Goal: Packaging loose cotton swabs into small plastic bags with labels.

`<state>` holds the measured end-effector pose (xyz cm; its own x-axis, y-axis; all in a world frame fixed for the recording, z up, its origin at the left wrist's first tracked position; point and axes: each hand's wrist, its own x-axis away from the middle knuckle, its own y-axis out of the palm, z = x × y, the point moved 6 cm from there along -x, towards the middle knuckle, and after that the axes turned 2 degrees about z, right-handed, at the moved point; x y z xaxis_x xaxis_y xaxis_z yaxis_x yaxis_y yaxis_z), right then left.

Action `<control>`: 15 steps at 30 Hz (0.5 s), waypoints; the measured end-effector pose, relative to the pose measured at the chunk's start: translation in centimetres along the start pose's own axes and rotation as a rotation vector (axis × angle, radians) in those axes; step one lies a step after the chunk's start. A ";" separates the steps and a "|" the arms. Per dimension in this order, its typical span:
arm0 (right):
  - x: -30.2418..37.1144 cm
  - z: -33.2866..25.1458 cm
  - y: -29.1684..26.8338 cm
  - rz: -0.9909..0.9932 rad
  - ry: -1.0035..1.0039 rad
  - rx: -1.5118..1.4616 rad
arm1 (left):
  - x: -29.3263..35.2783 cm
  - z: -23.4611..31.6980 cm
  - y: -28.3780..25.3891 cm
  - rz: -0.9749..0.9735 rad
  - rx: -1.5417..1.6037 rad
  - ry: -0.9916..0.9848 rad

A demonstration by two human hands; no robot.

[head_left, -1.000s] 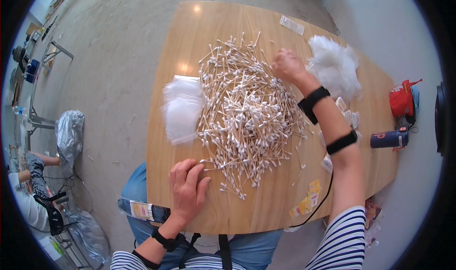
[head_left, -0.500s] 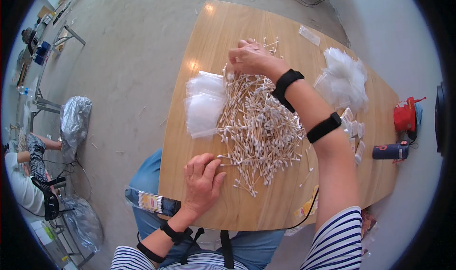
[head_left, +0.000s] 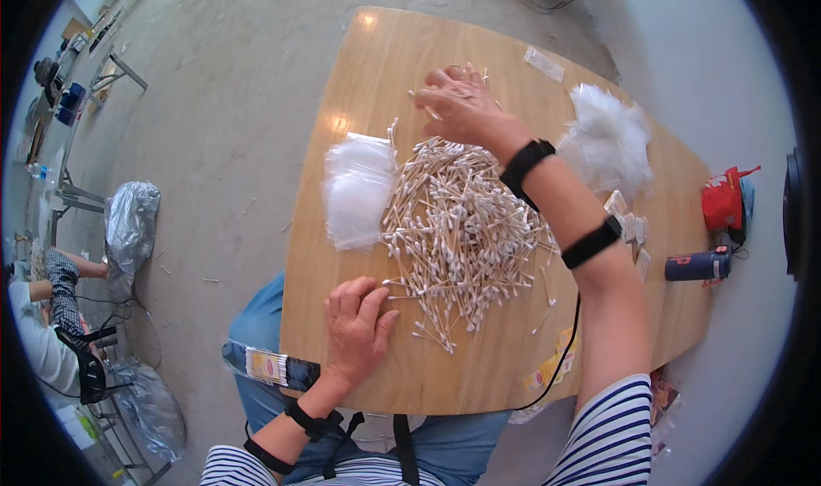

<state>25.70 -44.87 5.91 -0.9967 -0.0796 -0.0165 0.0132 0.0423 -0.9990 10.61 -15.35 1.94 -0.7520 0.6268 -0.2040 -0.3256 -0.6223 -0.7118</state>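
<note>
Left hand (head_left: pixel 355 328) lies flat, fingers loose, at the near edge of the swabs (head_left: pixel 457 229), heaped mid-table (head_left: pixel 342 375), axes pointing every way. Beyond, bags (head_left: pixel 357 187). Farthest, right hand (head_left: pixel 457 106) pinches several swabs.

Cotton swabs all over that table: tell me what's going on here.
A person seated at a wooden table works over a big heap of cotton swabs. The right hand reaches to the heap's far edge with swabs at its fingers; the left hand rests flat at the near edge, touching stray swabs. A stack of clear plastic bags lies left of the heap, a fluffy white pile to the right.
</note>
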 end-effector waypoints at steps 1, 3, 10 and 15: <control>-1.1 -0.5 0.2 0.001 -0.004 -0.009 | 0.0 0.0 0.0 -0.005 -0.003 -0.001; -2.8 -0.3 1.7 -0.177 0.093 0.023 | 0.0 0.0 0.0 -0.015 -0.012 -0.009; -0.5 9.9 3.1 -0.171 0.442 -0.038 | -0.2 0.2 -0.1 -0.007 -0.006 -0.019; 4.1 12.1 5.7 -0.075 0.621 -0.007 | -0.4 0.5 -0.3 0.000 0.003 -0.002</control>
<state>22.67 -57.05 -0.34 -0.8555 0.5111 0.0831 -0.0573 0.0660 -0.9962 10.74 -15.64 2.54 -0.7530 0.6259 -0.2032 -0.3269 -0.6238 -0.7100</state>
